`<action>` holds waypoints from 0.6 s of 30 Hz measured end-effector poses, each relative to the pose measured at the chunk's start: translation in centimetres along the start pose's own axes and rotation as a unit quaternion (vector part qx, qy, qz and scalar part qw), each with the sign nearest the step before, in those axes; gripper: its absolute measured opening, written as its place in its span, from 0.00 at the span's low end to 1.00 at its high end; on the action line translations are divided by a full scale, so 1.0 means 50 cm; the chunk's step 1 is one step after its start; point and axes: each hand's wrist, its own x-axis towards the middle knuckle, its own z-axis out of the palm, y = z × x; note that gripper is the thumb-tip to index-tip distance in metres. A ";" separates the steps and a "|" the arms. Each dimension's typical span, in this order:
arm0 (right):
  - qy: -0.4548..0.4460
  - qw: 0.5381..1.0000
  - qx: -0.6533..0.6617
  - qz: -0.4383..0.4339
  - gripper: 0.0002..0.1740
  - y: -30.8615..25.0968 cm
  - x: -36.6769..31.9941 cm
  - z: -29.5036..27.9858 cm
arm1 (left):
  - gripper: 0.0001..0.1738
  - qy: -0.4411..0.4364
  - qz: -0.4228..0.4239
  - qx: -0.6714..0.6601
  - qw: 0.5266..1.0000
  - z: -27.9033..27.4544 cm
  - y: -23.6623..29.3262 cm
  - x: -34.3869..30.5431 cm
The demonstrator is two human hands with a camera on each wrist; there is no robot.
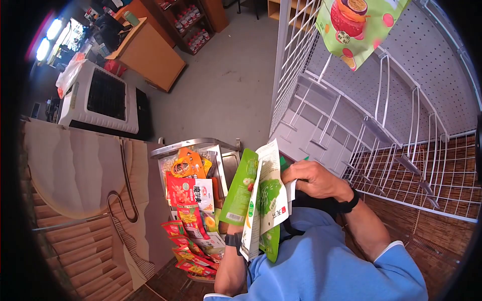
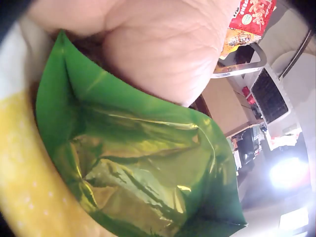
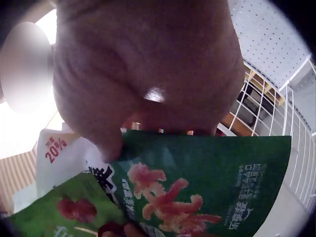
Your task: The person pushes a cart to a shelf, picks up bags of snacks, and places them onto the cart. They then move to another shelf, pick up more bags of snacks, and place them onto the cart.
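White wire shelving (image 1: 381, 125) fills the right side; a metal cart (image 1: 193, 144) of red snack packs (image 1: 188, 193) stands left of it. By the cart's right rim, green pouches (image 1: 256, 195) stand fanned: the left grip (image 2: 163, 49) clasps them from below, the right grip (image 1: 314, 180) pinches their top edge. Sorting seems in hand; parting one pouch calls for a single-pouch pinch.

A light blue top (image 1: 321, 266) with white-edged cuffs (image 1: 390, 247) fills the lower middle of the head view. Black straps (image 1: 350, 203) circle both wrists.
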 end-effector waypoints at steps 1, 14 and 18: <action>-0.009 1.000 0.021 0.015 0.15 0.002 -0.006 0.000 | 0.35 0.004 0.003 0.008 1.000 -0.003 -0.005 -0.007; 0.240 0.908 0.257 0.227 0.13 0.040 -0.064 0.003 | 0.34 0.020 0.038 0.103 0.994 -0.078 -0.020 -0.043; 0.288 0.912 0.211 0.201 0.14 0.019 -0.076 -0.026 | 0.34 0.021 0.053 0.132 0.990 -0.136 -0.027 -0.052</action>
